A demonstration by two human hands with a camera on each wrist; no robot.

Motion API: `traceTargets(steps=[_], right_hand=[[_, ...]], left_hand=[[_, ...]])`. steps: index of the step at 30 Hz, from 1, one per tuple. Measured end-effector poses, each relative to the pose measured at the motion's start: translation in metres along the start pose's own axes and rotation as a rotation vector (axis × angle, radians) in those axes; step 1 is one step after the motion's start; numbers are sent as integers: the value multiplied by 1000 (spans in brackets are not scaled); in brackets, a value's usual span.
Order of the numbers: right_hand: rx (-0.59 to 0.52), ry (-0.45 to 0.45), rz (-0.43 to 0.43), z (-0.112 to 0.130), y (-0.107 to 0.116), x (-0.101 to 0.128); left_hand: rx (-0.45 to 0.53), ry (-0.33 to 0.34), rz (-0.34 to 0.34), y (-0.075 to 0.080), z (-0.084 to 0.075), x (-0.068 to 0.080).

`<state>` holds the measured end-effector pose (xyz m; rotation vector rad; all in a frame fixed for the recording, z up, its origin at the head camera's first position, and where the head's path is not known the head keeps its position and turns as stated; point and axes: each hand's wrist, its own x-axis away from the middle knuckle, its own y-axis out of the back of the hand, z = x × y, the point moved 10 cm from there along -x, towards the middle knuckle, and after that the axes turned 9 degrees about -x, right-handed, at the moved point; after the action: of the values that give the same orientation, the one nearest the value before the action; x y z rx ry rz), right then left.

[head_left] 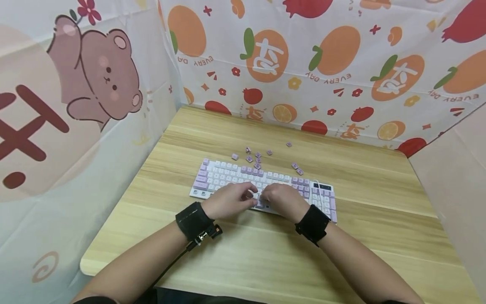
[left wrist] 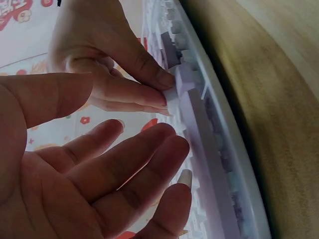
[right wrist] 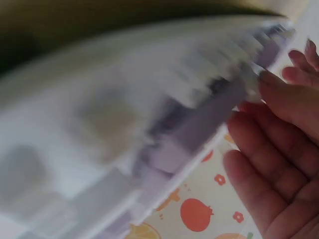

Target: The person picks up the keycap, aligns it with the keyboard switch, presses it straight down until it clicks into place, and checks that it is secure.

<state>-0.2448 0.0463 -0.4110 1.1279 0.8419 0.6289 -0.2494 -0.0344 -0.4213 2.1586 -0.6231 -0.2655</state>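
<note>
A white and lavender keyboard (head_left: 218, 174) lies on the wooden table, both hands over its front middle part. My right hand (head_left: 284, 200) pinches a white keycap (left wrist: 172, 99) between thumb and fingertips, right at the key rows. In the left wrist view the keycap sits beside the end of a long lavender key (left wrist: 204, 144). My left hand (head_left: 230, 200) hovers close by, fingers loosely bent and apart with nothing between them. Part of the front key rows is hidden under the hands in the head view.
Behind the keyboard lie several loose lavender keycaps (head_left: 249, 159), with a pair (head_left: 297, 168) farther right. A white cable (head_left: 319, 194) crosses the keyboard's right end. Printed cloth (head_left: 228, 55) hangs behind and to the left of the table (head_left: 364, 185). Black bands (head_left: 194, 221) wrap both wrists.
</note>
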Motion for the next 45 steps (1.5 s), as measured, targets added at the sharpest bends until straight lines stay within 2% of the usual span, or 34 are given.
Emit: traceTargets(steps=[4, 13, 20, 28, 33, 41, 45], right_hand=[[28, 23, -6, 4, -1, 5], [7, 24, -36, 2, -3, 7], [-41, 20, -52, 0, 0, 11], [-31, 9, 25, -5, 2, 18], [-47, -23, 55, -10, 0, 25], [-101, -24, 11, -16, 0, 25], [-101, -36, 28, -18, -2, 23]], left_hand=[[-37, 11, 8, -4, 0, 0], [-146, 18, 7, -13, -1, -2], [-240, -12, 10, -21, -5, -4], [-376, -43, -2, -21, -12, -6], [-481, -79, 22, -25, -19, -8], [-439, -69, -17, -19, -14, -12], [-389, -69, -4, -18, -13, -14]])
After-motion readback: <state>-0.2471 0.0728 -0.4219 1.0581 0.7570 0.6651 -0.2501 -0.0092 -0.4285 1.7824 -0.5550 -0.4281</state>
